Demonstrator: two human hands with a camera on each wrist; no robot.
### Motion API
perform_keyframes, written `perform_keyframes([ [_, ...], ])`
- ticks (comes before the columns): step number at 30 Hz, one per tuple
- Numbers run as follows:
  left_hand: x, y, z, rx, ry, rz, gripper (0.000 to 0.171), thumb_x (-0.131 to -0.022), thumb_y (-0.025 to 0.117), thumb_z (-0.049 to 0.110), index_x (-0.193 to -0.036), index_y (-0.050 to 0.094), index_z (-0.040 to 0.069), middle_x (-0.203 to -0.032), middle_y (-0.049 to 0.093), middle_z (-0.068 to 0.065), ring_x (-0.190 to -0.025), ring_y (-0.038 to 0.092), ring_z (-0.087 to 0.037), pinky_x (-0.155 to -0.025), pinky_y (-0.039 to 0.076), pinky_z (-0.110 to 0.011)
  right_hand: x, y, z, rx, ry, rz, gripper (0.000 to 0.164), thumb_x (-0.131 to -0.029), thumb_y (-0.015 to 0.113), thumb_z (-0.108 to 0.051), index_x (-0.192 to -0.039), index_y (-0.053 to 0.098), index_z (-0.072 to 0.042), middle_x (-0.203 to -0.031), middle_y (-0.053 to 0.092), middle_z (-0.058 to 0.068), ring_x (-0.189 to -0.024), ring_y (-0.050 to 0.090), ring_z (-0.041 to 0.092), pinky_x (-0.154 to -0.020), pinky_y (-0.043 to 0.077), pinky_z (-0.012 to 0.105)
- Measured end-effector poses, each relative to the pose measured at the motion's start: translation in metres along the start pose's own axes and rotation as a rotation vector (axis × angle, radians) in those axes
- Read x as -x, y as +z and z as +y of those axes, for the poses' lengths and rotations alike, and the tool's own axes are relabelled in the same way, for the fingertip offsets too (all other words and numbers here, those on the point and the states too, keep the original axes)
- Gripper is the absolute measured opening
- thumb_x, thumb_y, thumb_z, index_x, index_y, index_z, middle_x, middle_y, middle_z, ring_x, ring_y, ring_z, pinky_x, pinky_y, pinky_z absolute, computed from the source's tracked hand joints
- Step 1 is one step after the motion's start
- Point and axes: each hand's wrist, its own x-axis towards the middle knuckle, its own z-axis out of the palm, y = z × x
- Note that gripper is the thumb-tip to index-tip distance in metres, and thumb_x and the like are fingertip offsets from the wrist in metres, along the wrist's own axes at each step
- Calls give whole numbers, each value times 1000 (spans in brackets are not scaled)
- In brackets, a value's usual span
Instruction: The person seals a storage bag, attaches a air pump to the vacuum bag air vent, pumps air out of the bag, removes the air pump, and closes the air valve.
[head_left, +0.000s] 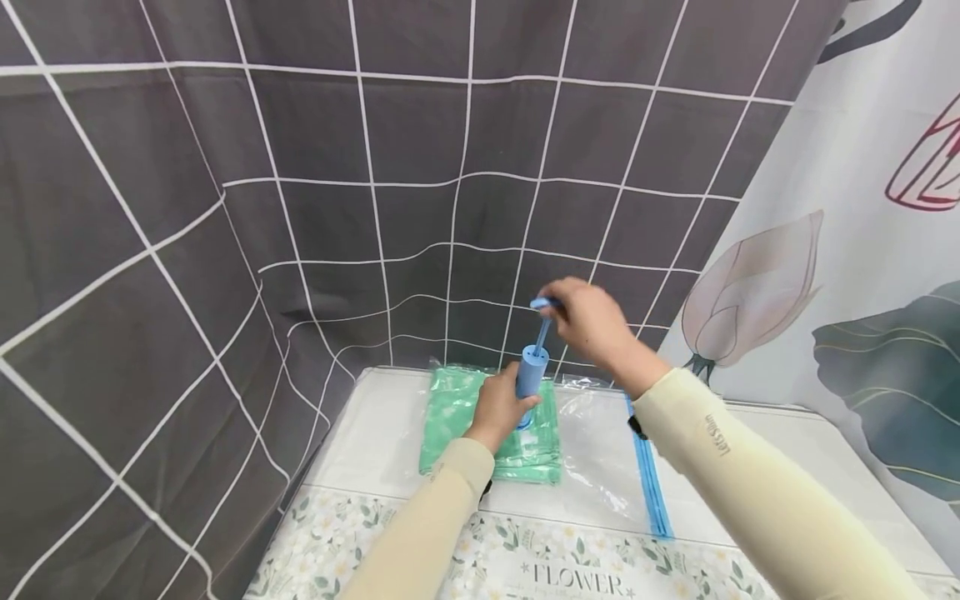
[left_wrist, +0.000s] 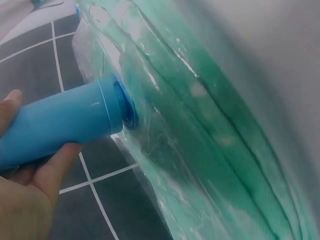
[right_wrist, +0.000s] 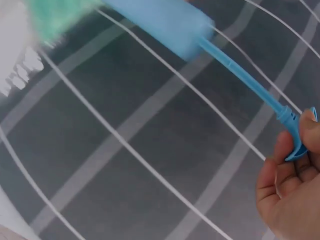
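The left hand (head_left: 498, 407) grips a blue, probably plastic pump cylinder (head_left: 531, 375); the right hand (head_left: 592, 321) grips its curved blue handle (head_left: 537, 303).

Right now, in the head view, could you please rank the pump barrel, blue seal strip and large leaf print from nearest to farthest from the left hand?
1. Pump barrel: held by the left hand.
2. Blue seal strip: right of it.
3. Large leaf print: far right.
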Motion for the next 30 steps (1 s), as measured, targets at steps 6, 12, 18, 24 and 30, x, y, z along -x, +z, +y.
perform_keyframes([
  [6,1,0,2,-27,-9,-14,56,-95,95,24,-142,69,5,-129,84,-19,-118,83,-37,-103,70,-50,21,54,14,18,33,-72,22,-110,76,-16,-129,79,-5,-126,81,15,-109,81,36,-91,69,56],
  [12,0,-1,2,-31,-18,-21,56,-97,93,24,-143,68,6,-132,83,-18,-120,83,-37,-104,70,-51,24,62,18,-3,29,-61,20,-110,75,-13,-127,80,-5,-127,81,16,-111,82,37,-95,69,56],
  [18,0,-1,0,-31,-20,-23,56,-96,94,25,-143,68,6,-131,84,-18,-118,83,-37,-103,70,-51,13,34,12,-42,44,-56,19,-111,74,-15,-126,80,-5,-126,81,16,-109,79,36,-92,66,58],
  [24,1,1,0,-17,-7,2,59,-94,95,24,-142,69,3,-128,84,-21,-115,84,-38,-103,70,-52,-7,-24,-2,-36,38,-56,20,-112,72,-16,-127,80,-6,-123,80,16,-99,75,32,-87,62,52],
  [30,2,1,1,-21,16,26,59,-93,96,21,-140,69,1,-125,85,-23,-112,85,-39,-101,71,-50,-17,-63,-15,-33,33,-9,22,-112,73,-16,-129,80,-5,-120,79,16,-95,69,32,-85,56,48],
])
